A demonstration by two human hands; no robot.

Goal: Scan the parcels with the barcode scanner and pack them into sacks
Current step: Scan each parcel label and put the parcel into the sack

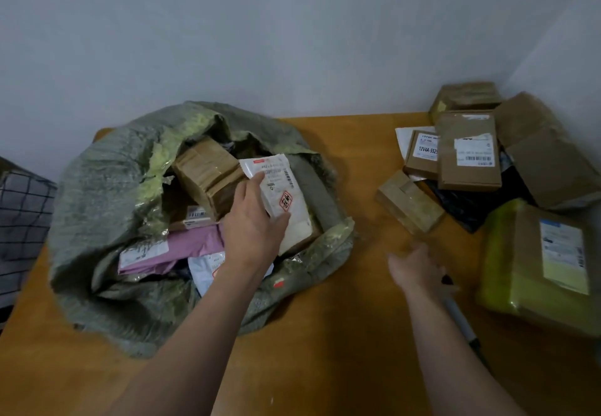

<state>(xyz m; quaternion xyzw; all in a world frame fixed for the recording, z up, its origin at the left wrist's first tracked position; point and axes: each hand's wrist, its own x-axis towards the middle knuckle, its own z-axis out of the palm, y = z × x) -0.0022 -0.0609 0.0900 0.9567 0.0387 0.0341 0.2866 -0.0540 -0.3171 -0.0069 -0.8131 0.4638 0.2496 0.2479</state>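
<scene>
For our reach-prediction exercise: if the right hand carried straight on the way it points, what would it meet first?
Most likely the small taped box on the table just beyond the right hand; the hand is blurred, so depth is uncertain.

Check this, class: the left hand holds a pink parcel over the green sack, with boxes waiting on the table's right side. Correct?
Wrong colour: in the head view the left hand holds a white parcel over the green sack; the pink parcel lies inside it. The rest stands.
</scene>
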